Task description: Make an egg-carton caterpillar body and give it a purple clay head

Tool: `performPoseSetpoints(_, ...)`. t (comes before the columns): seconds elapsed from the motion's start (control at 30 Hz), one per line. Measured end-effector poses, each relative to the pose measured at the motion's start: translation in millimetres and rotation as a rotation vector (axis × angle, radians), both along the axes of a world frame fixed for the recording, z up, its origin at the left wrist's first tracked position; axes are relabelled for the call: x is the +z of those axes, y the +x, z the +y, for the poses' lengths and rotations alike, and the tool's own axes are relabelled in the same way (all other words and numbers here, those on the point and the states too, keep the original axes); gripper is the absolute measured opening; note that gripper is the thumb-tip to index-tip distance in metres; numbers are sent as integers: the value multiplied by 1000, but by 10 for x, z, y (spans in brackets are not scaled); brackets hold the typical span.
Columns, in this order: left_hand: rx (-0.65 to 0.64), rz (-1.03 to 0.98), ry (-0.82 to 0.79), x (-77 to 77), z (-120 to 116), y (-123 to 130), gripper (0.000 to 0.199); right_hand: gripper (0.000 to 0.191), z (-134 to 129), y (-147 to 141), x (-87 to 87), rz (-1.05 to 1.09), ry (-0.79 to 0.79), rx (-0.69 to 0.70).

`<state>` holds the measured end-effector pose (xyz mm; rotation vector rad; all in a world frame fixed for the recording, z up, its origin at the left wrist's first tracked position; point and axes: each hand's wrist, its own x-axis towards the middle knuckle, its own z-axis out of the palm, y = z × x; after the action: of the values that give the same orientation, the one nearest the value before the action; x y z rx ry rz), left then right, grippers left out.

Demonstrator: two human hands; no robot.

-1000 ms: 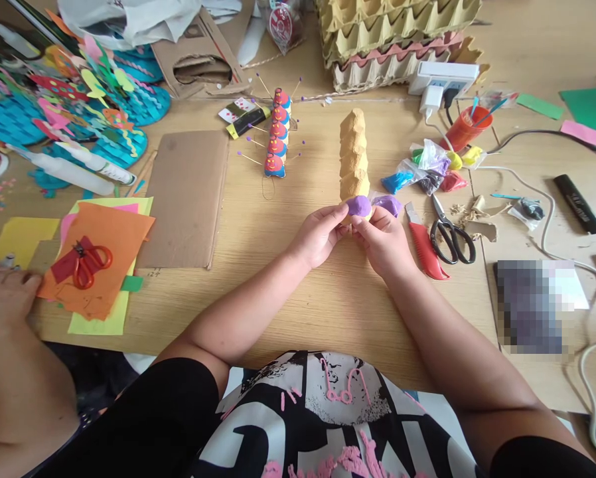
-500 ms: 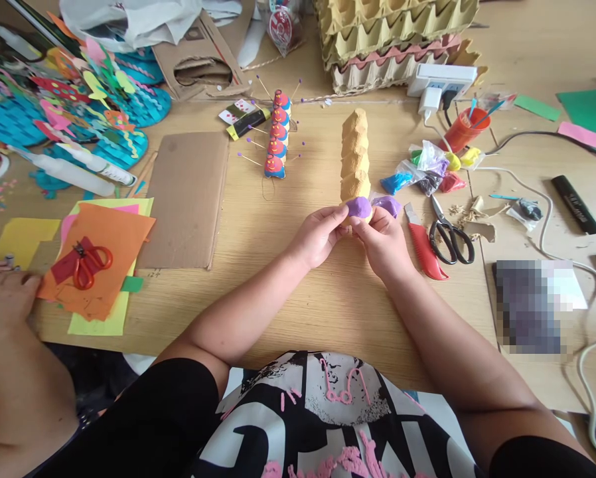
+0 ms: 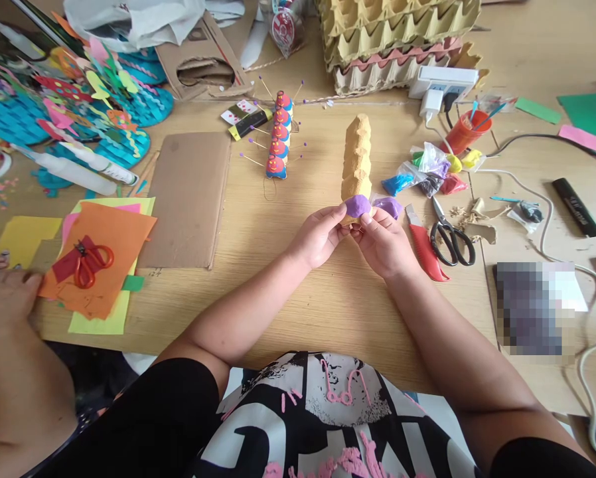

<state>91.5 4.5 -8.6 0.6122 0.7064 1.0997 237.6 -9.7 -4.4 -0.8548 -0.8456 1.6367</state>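
Both of my hands grip the near end of a yellow-tan egg carton strip (image 3: 356, 149), whose row of bumps points away from me. Purple clay (image 3: 358, 205) covers the bump at the near end. My left hand (image 3: 320, 234) pinches that end from the left, its thumb on the clay's edge. From the other side my right hand (image 3: 386, 242) holds it, with the thumb against the clay; some fingers of both hands are hidden underneath. Just beyond my right hand lies a bag of purple clay (image 3: 388, 206). A red utility knife (image 3: 426, 245) and black-handled scissors (image 3: 450, 239) lie to the right.
A painted red-and-blue caterpillar (image 3: 279, 136) with stick legs stands left of the strip. Cardboard (image 3: 188, 199) and coloured paper (image 3: 103, 285) lie further left, near another person's hand (image 3: 9, 292). Clay bags (image 3: 427, 172), a red cup (image 3: 464, 133) and stacked egg trays (image 3: 397, 40) are beyond.
My right thumb has shifted slightly over the clay, and the strip's near end has tilted a little. The purple clay now lies flatter over the bump. The view has moved slightly.
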Motion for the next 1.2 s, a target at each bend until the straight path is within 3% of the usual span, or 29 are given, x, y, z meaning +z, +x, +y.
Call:
performPoseSetpoints(0.47, 4, -9, 32, -36, 11, -6, 39, 32, 35, 55, 8, 89, 13, 82)
performPoseSetpoints(0.77, -48, 17, 131, -29, 3, -21, 53, 29, 48, 143, -55, 157, -85, 121)
performPoseSetpoints(1.03, 53, 52, 119, -19, 47, -53, 55, 28, 21, 126, -43, 31, 84, 169)
performPoseSetpoints(1.2, 114, 106, 180, -55, 55, -71, 51, 33, 5, 118, -27, -43, 73, 225)
